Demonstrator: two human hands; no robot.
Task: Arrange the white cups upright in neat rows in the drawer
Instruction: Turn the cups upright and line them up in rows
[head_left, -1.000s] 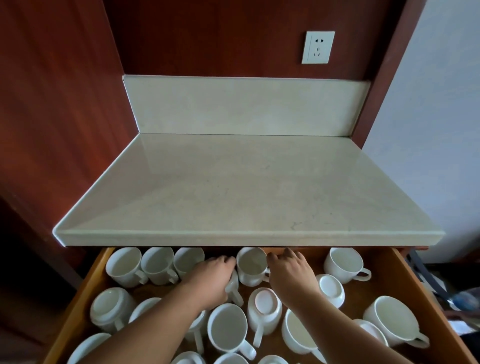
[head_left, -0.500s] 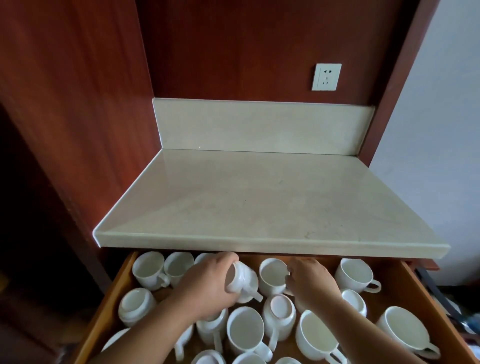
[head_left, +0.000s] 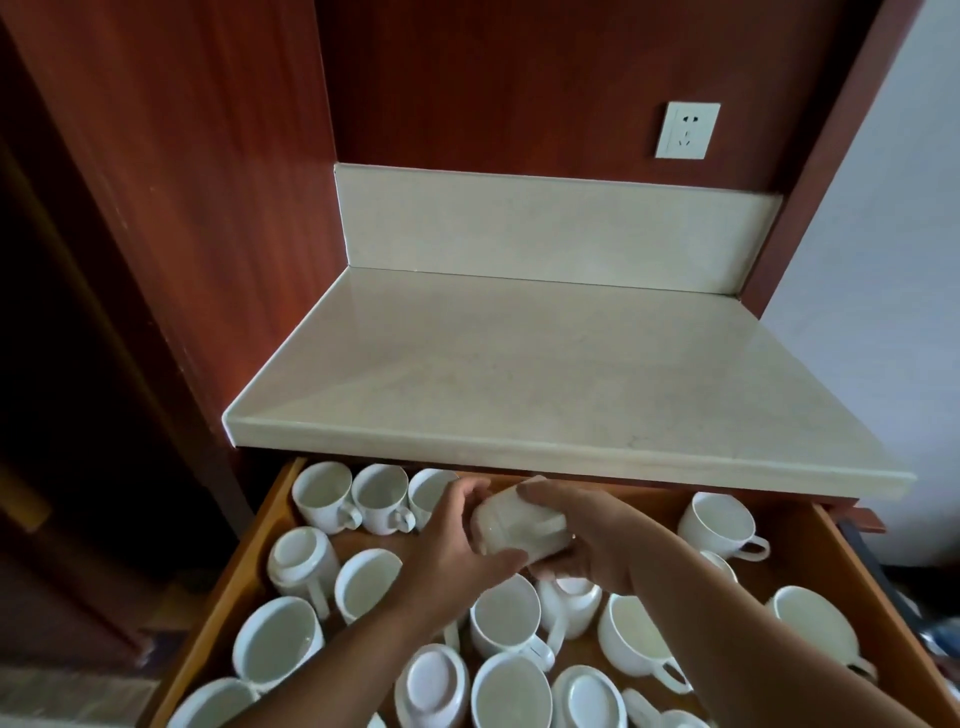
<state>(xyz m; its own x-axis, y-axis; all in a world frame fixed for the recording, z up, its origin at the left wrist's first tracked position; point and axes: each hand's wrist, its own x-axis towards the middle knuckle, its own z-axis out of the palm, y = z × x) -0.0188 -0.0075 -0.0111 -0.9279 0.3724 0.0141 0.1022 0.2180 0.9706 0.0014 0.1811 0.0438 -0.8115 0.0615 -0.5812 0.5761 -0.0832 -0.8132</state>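
An open wooden drawer (head_left: 244, 582) is shown, pulled out beneath a pale stone countertop (head_left: 519, 374). White cups (head_left: 506, 616) are scattered over its floor. A row of three upright cups (head_left: 381, 496) is lined up at the back left. A single upright cup (head_left: 719, 522) is set apart at the back right. Nearer the front, upright cups and upside-down cups (head_left: 434, 680) are crowded together without order.
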